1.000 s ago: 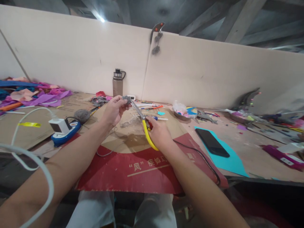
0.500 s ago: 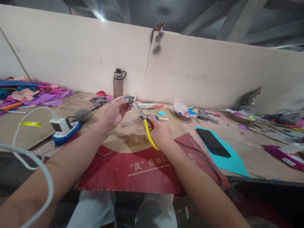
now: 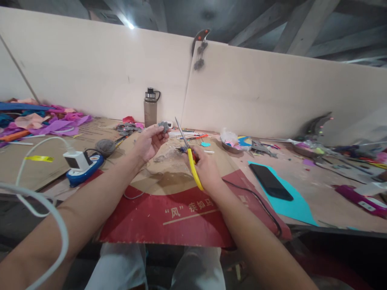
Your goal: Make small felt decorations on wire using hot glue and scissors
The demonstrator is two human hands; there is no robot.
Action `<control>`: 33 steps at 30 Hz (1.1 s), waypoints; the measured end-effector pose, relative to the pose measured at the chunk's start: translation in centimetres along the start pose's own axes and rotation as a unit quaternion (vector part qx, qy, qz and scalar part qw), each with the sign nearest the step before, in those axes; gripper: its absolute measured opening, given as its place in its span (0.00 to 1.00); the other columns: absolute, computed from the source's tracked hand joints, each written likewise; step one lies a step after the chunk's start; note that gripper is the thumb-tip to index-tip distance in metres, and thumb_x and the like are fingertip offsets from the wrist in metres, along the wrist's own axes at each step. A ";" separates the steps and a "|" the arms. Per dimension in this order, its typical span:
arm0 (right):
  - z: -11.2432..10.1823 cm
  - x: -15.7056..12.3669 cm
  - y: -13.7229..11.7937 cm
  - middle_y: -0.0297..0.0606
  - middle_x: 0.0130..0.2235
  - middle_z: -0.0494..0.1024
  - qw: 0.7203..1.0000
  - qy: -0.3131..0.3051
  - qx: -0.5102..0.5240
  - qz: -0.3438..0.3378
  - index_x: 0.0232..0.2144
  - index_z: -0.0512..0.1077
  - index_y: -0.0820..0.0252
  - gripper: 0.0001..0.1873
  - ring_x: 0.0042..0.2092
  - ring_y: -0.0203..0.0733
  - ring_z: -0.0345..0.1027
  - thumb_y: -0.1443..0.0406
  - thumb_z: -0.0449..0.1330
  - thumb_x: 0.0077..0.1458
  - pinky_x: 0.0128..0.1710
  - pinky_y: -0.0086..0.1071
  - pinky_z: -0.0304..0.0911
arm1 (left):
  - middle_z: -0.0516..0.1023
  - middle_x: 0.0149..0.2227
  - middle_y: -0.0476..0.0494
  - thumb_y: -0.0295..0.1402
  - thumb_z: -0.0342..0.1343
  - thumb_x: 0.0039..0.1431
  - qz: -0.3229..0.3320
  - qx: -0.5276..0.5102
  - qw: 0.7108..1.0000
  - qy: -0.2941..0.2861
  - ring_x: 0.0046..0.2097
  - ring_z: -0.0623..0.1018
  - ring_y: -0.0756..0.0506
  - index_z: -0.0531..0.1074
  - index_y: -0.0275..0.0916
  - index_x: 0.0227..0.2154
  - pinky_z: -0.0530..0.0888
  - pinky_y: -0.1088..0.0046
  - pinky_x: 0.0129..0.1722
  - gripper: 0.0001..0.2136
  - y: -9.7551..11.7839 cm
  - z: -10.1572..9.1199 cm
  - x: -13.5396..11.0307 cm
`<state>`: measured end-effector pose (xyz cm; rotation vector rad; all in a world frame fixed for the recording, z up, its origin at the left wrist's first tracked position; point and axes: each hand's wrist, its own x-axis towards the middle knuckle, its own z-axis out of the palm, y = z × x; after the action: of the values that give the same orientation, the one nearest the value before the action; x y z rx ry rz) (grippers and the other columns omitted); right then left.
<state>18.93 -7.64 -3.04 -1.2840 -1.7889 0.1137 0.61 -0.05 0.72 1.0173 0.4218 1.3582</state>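
Observation:
My left hand (image 3: pixel 152 141) pinches a small fuzzy grey piece (image 3: pixel 164 127) between thumb and fingertips, raised above the work surface. What the piece is made of is too small to tell. In my right hand (image 3: pixel 205 165) is a pair of scissors (image 3: pixel 195 171) with yellow handles, its blades angled up and to the left. The blade tips stand apart from the grey piece, to its right. Below both hands lies a red and tan cardboard sheet (image 3: pixel 193 225) with printed characters. Bits of thread and scraps are scattered on it between the hands.
A water bottle (image 3: pixel 150 108) stands against the board at the back. Left are a grey yarn ball (image 3: pixel 105 147) and a blue power strip (image 3: pixel 84 171) with a white cable. On the right, a black phone (image 3: pixel 271 181) rests on turquoise paper (image 3: pixel 298 211), near a bowl (image 3: pixel 232 147).
The scissors have moved away from the grey piece, to the right, and their blades point more steeply upward. My left hand has hardly moved and still holds the piece.

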 end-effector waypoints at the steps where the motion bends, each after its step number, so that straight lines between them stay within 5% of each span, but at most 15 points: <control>1: 0.0 0.1 0.1 0.37 0.30 0.75 1.000 0.003 0.012 -0.001 0.40 0.70 0.57 0.15 0.28 0.36 0.63 0.56 0.53 0.56 0.31 0.29 0.57 | 0.77 0.29 0.45 0.25 0.56 0.48 0.000 -0.003 1.000 0.004 0.26 0.73 0.55 0.69 0.33 0.26 0.72 0.80 0.29 0.01 0.0 0.0 0.0; 6: 0.3 0.2 0.3 0.37 0.33 0.73 0.999 -0.004 0.029 -0.022 0.43 0.67 0.58 0.17 0.30 0.37 0.62 0.55 0.53 0.55 0.32 0.30 0.58 | 0.76 0.28 0.46 0.24 0.58 0.48 -0.002 -0.021 1.000 0.015 0.26 0.73 0.55 0.68 0.33 0.25 0.71 0.81 0.29 0.03 0.0 0.1 0.0; 20: 0.6 0.1 -0.4 0.28 0.21 0.64 0.998 -0.061 0.031 0.012 0.30 0.66 0.56 0.12 0.22 0.32 0.55 0.55 0.53 0.55 0.27 0.27 0.51 | 0.76 0.29 0.47 0.23 0.60 0.49 0.001 0.017 1.000 -0.015 0.26 0.74 0.55 0.69 0.35 0.32 0.71 0.83 0.25 0.07 0.1 0.6 -0.4; 33: 0.3 0.0 -1.1 0.29 0.18 0.65 0.995 -0.069 0.067 0.040 0.29 0.68 0.58 0.15 0.21 0.33 0.58 0.52 0.53 0.55 0.24 0.27 0.53 | 0.75 0.26 0.49 0.23 0.61 0.48 -0.014 0.033 0.999 -0.035 0.26 0.75 0.54 0.68 0.34 0.30 0.71 0.81 0.27 0.08 -0.4 0.7 -0.6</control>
<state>17.98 -8.04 -2.66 -1.2761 -1.8135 0.3694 1.25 -0.82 0.66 1.1063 0.4302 1.2873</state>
